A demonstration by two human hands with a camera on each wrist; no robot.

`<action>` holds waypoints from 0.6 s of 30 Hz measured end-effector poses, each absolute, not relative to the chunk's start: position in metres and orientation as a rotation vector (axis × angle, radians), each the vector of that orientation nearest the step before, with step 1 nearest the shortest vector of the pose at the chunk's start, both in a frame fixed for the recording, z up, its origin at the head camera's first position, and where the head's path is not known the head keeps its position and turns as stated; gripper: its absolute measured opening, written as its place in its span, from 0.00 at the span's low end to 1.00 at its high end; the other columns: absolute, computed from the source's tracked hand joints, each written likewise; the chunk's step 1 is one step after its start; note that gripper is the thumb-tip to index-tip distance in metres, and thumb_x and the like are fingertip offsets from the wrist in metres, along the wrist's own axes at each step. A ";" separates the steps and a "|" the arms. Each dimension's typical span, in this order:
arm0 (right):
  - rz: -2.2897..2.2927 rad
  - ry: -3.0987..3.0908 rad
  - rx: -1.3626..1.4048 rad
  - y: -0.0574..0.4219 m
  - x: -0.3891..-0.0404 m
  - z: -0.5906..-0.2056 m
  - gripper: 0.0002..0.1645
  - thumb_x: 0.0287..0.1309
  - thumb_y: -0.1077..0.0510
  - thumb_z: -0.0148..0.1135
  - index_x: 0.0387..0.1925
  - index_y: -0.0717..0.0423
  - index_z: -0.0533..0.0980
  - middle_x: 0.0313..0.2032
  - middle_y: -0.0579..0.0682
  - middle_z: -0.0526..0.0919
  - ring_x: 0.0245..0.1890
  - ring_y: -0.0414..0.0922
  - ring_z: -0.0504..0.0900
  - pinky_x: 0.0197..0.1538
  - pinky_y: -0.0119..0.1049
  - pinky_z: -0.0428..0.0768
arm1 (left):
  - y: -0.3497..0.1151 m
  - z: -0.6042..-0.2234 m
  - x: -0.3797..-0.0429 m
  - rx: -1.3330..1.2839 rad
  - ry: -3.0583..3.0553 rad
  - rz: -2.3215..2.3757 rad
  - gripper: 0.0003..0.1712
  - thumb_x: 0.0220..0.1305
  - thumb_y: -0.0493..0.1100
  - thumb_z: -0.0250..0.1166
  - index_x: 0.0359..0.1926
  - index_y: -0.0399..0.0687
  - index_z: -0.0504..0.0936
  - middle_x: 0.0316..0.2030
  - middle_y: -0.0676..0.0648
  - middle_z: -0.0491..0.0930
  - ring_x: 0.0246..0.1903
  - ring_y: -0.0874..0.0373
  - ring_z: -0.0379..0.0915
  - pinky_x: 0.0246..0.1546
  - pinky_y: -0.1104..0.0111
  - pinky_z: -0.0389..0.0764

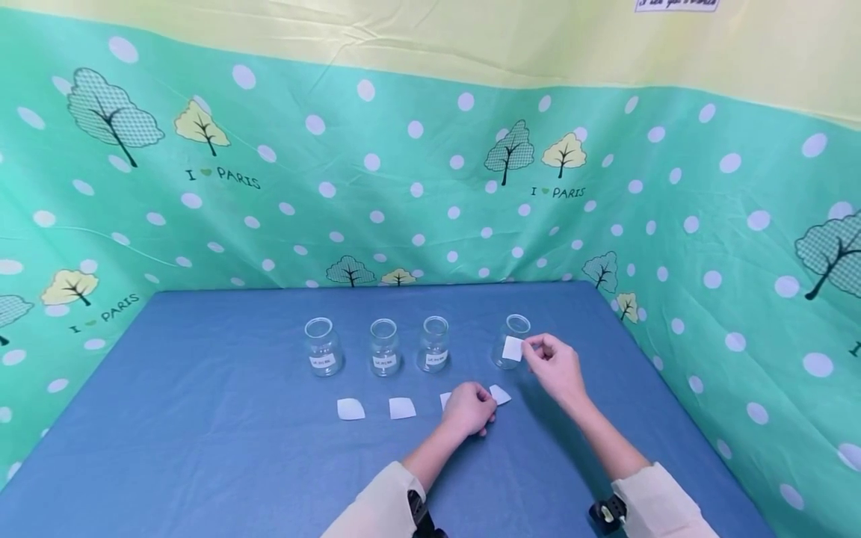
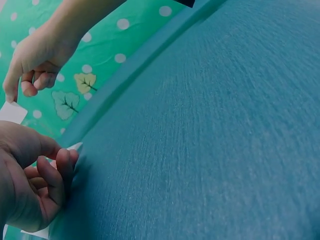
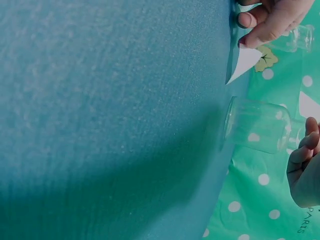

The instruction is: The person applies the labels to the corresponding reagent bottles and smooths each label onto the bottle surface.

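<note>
My right hand [image 1: 554,366] pinches a small white paper square [image 1: 513,348] between thumb and fingers, in front of the rightmost glass jar [image 1: 517,323] and covering part of it. Lower and to the left, my left hand [image 1: 468,409] holds another white paper piece [image 1: 500,394] at its edge. In the right wrist view this piece [image 3: 245,64] tilts up under the left thumb, its far corner close to the tabletop. Partly behind the left hand lies a further white paper piece [image 1: 445,400]. The right wrist view shows the jar [image 3: 260,125] as clear glass.
Three more glass jars, the left [image 1: 323,347], middle [image 1: 385,347] and right one [image 1: 433,345], stand in a row with white printed labels. Two white paper pieces [image 1: 350,409] [image 1: 402,407] lie before them on the blue tablecloth [image 1: 202,448]. A green dotted curtain [image 1: 417,194] hangs behind.
</note>
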State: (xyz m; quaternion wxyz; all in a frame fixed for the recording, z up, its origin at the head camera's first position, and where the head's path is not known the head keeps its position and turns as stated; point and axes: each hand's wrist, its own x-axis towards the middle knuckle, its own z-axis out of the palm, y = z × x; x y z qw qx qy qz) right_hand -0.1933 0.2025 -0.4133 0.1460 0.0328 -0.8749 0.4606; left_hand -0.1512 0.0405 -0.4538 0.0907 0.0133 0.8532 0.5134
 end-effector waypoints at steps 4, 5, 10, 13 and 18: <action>1.331 -2.510 0.116 0.203 -0.193 -0.414 0.06 0.57 0.57 0.61 0.31 0.54 0.80 0.18 0.57 0.79 0.13 0.36 0.72 0.19 0.30 0.68 | 0.039 -0.453 -0.150 0.025 2.541 1.506 0.06 0.58 0.37 0.59 0.24 0.46 0.77 0.14 0.52 0.78 0.07 0.67 0.66 0.11 0.74 0.70; 1.329 -2.509 0.121 0.203 -0.194 -0.414 0.06 0.57 0.57 0.61 0.31 0.54 0.80 0.18 0.58 0.79 0.13 0.36 0.72 0.20 0.30 0.68 | 0.038 -0.453 -0.150 0.019 2.537 1.507 0.06 0.58 0.37 0.59 0.25 0.46 0.77 0.14 0.52 0.78 0.07 0.67 0.66 0.11 0.73 0.71; 1.334 -2.509 0.128 0.202 -0.193 -0.416 0.06 0.57 0.56 0.61 0.30 0.55 0.80 0.16 0.55 0.78 0.13 0.36 0.71 0.19 0.30 0.68 | 0.034 -0.451 -0.151 -0.004 2.565 1.491 0.05 0.58 0.39 0.61 0.26 0.46 0.78 0.14 0.52 0.78 0.07 0.66 0.66 0.11 0.73 0.70; 1.340 -2.509 0.132 0.201 -0.193 -0.417 0.07 0.57 0.57 0.61 0.30 0.56 0.80 0.15 0.50 0.76 0.13 0.35 0.70 0.19 0.30 0.68 | 0.032 -0.450 -0.151 0.008 2.614 1.453 0.05 0.57 0.39 0.61 0.25 0.47 0.78 0.13 0.54 0.77 0.07 0.67 0.66 0.11 0.73 0.70; 1.336 -2.519 0.152 0.200 -0.193 -0.417 0.07 0.57 0.57 0.61 0.30 0.56 0.81 0.15 0.49 0.76 0.13 0.35 0.70 0.20 0.29 0.68 | 0.026 -0.448 -0.153 0.044 2.655 1.433 0.06 0.56 0.40 0.61 0.24 0.47 0.79 0.11 0.55 0.75 0.07 0.67 0.67 0.12 0.73 0.70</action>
